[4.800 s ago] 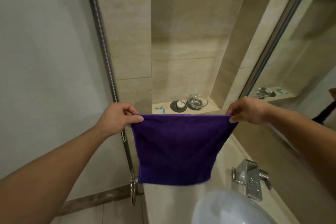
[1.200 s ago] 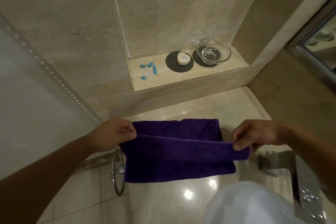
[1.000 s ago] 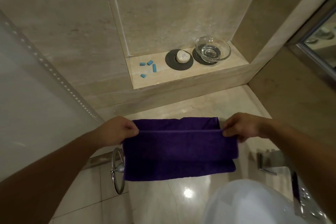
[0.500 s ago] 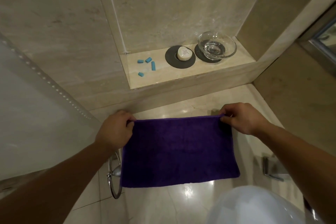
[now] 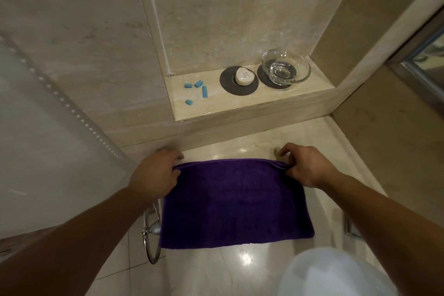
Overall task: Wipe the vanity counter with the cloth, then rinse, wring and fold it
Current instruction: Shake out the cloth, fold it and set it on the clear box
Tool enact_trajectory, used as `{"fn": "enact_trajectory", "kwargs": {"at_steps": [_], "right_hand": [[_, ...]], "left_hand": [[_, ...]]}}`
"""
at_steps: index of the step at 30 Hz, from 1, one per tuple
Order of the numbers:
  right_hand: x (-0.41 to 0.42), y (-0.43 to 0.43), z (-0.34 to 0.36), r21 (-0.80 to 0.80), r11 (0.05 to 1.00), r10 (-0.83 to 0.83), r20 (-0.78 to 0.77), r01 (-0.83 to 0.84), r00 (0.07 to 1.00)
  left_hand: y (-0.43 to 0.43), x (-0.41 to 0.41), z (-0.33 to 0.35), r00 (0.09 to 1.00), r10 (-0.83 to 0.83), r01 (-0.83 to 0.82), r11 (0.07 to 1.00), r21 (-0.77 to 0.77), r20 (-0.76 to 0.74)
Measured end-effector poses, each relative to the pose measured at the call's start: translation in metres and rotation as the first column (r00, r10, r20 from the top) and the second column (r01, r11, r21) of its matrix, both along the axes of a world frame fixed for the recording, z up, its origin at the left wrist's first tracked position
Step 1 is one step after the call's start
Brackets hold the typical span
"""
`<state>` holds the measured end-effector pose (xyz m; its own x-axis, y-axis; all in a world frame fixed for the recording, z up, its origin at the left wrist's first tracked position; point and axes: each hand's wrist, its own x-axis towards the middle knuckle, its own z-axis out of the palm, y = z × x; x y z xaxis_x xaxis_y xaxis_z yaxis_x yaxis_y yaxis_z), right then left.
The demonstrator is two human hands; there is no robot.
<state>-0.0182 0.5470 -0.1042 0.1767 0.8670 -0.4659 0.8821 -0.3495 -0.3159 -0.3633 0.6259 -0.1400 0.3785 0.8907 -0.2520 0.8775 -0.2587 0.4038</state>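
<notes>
Folding step. Cloth (image 5: 235,204) lies doubled, flat on counter (image 5: 262,145). Left hand (image 5: 153,175) and right hand (image 5: 308,167) each pinch a far corner. Next, probably: another fold, edges matched.

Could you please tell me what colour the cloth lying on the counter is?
Plain deep purple; the cloth shows clearly in the head view.

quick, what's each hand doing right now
left hand: holding the far left corner of the purple cloth
right hand: pinching the cloth's far right corner
</notes>
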Motion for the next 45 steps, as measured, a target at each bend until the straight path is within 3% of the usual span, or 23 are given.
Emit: {"fn": "enact_trajectory", "kwargs": {"at_steps": [5,12,18,22,27,30,33,36,40,45], "right_hand": [[0.005,-0.003,0.022,-0.056,0.998,0.031,-0.006,-0.031,1.000],[0.025,-0.023,0.109,-0.041,0.998,0.050,-0.099,-0.054,0.994],[0.017,-0.043,0.160,0.015,0.996,0.087,0.078,-0.088,0.993],[0.021,-0.060,0.175,0.092,0.996,-0.004,-0.027,0.006,1.000],[0.039,-0.069,0.186,-0.076,0.997,-0.049,-0.193,0.035,0.980],[0.051,-0.063,0.179,-0.133,0.988,-0.107,-0.259,0.074,0.960],[0.052,-0.045,0.152,-0.185,0.977,-0.142,-0.210,0.103,0.967],[0.046,-0.020,0.106,-0.201,0.972,-0.150,-0.124,0.123,0.981],[0.031,0.011,0.048,-0.081,0.984,-0.157,0.040,0.160,0.987],[0.018,0.045,0.017,-0.046,0.973,-0.223,0.083,0.228,0.971]], "left_hand": [[-0.003,-0.008,0.013,1.000,-0.008,0.009,0.999,-0.032,0.020],[-0.007,-0.020,0.081,0.994,-0.034,0.040,0.998,-0.057,0.105],[-0.019,-0.020,0.126,0.987,-0.007,0.005,1.000,0.010,0.158],[-0.029,-0.030,0.139,0.977,-0.024,0.012,0.998,0.056,0.210],[-0.035,-0.024,0.144,0.975,-0.073,0.093,0.992,-0.086,0.210],[-0.035,-0.021,0.129,0.963,-0.022,0.097,0.957,-0.272,0.267],[-0.037,-0.014,0.101,0.968,0.035,0.055,0.937,-0.346,0.249],[-0.031,-0.005,0.062,0.986,0.071,-0.012,0.936,-0.353,0.153],[-0.015,0.002,0.027,0.993,0.096,-0.074,0.958,-0.277,0.066],[-0.007,0.003,0.002,0.996,0.093,-0.089,0.977,-0.193,0.010]]}}
